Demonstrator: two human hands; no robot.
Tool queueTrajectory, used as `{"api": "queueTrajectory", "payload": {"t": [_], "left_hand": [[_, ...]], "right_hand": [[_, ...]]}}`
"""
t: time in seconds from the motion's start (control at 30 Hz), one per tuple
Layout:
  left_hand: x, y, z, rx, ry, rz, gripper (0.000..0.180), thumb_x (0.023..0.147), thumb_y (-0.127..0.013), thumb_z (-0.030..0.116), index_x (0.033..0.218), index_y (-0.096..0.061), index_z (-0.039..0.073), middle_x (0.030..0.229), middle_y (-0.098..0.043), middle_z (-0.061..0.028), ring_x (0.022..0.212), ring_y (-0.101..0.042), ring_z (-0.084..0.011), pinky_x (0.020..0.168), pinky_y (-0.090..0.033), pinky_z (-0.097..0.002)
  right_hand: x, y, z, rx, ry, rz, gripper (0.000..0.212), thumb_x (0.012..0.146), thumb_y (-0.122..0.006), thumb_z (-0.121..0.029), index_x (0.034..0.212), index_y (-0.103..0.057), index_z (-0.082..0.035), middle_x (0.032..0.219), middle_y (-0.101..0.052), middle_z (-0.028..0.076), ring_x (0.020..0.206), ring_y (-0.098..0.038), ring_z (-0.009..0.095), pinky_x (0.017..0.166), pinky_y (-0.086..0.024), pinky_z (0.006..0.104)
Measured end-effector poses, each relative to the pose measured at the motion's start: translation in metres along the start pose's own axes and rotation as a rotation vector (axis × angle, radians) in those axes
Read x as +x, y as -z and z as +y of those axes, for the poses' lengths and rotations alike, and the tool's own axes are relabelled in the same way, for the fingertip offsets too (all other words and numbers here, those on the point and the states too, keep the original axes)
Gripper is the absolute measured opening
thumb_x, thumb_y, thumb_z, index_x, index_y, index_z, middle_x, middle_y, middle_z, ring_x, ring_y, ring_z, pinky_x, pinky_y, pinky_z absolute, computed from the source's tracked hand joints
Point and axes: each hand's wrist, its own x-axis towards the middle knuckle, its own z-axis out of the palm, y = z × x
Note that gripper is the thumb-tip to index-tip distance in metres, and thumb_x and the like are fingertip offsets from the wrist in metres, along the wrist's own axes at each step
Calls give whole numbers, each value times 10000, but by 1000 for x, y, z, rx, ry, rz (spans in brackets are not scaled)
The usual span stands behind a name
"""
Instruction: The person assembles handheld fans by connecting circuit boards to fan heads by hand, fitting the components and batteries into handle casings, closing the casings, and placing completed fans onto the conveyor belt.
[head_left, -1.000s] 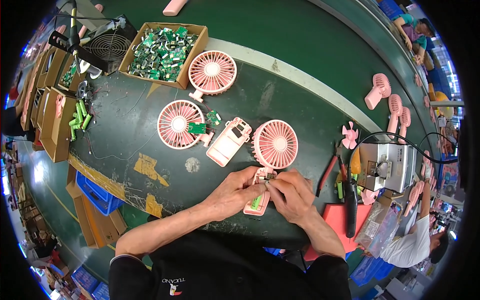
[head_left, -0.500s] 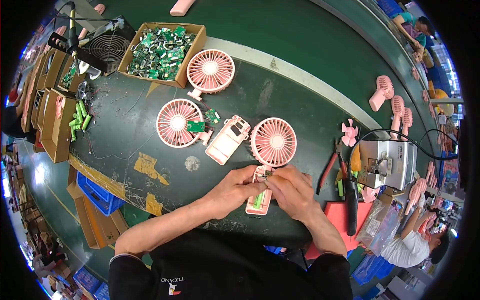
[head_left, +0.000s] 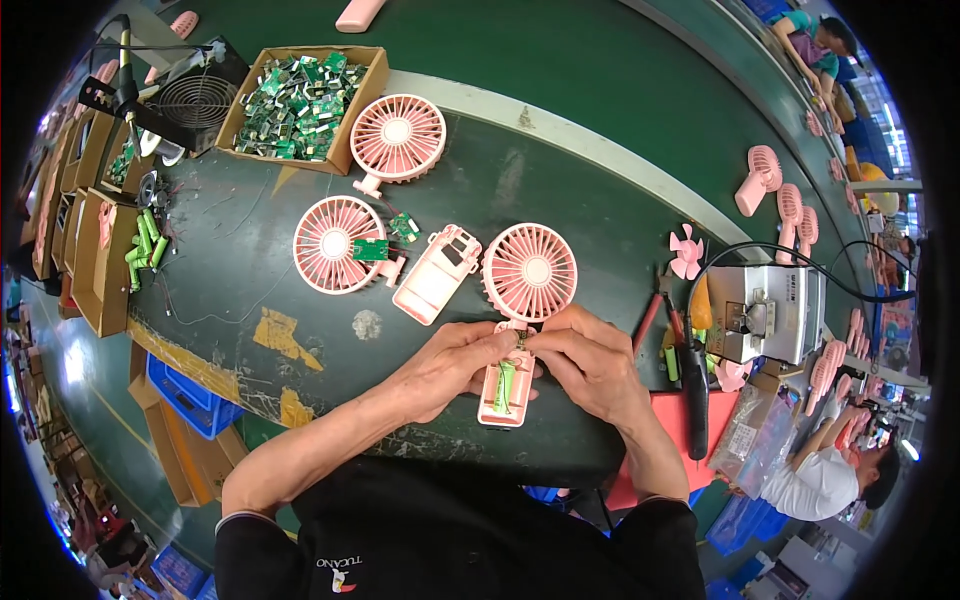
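Directly in front of me lies a pink handheld fan (head_left: 530, 272) with its handle casing open (head_left: 490, 412). A green battery cell (head_left: 504, 385) sits lengthwise inside that casing, with a thin dark wire beside it. My left hand (head_left: 450, 365) is closed round the upper left side of the handle, thumb on top. With bent fingertips, my right hand (head_left: 590, 358) pinches a small circuit board (head_left: 521, 338) at the handle's neck; the fingers mostly hide it. Just left of the fan's head rests a loose pink handle cover (head_left: 437, 275).
Two more pink fans (head_left: 398, 137) (head_left: 337, 244) lie to the left, a green circuit board (head_left: 370, 249) on the nearer. A carton of boards (head_left: 375, 80) stands behind. At right are pliers (head_left: 650, 320), a black-handled tool (head_left: 694, 400), a white metal device (head_left: 765, 312) and a red sheet (head_left: 670, 430).
The view has shifted slightly. The small board has moved down into the neck area under my fingertips, and more of the battery and a wire show in the handle.
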Motion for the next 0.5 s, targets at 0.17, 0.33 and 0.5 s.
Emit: {"api": "queueTrajectory", "payload": {"t": [0.17, 0.33, 0.5], "left_hand": [[0, -1, -1, -22, 5, 13, 420, 1023, -478, 323, 1189, -530, -59, 1070, -651, -158, 921, -700, -252, 821, -589, -364], [-1, -2, 0, -17, 1, 40, 402, 1024, -475, 300, 1180, -528, -67, 1070, -648, -162, 924, -701, -260, 816, -591, -361], [1, 0, 1, 23, 5, 31, 403, 1019, -490, 304, 1183, -536, -61, 1067, -651, -147, 906, -693, -218, 794, -584, -343]], "right_hand": [[-3, -3, 3, -148, 42, 8, 120, 771, -688, 45, 880, -665, 3, 847, -634, 94, 697, -644, 229, 572, -500, 314], [-4, -10, 1, -146, 46, 26, 120, 768, -696, 39, 874, -658, -4, 843, -635, 92, 695, -646, 231, 564, -494, 316], [-6, -6, -2, -227, 48, 23, 119, 771, -693, 37, 881, -660, 4, 860, -642, 91, 710, -652, 234, 598, -502, 335]]}}
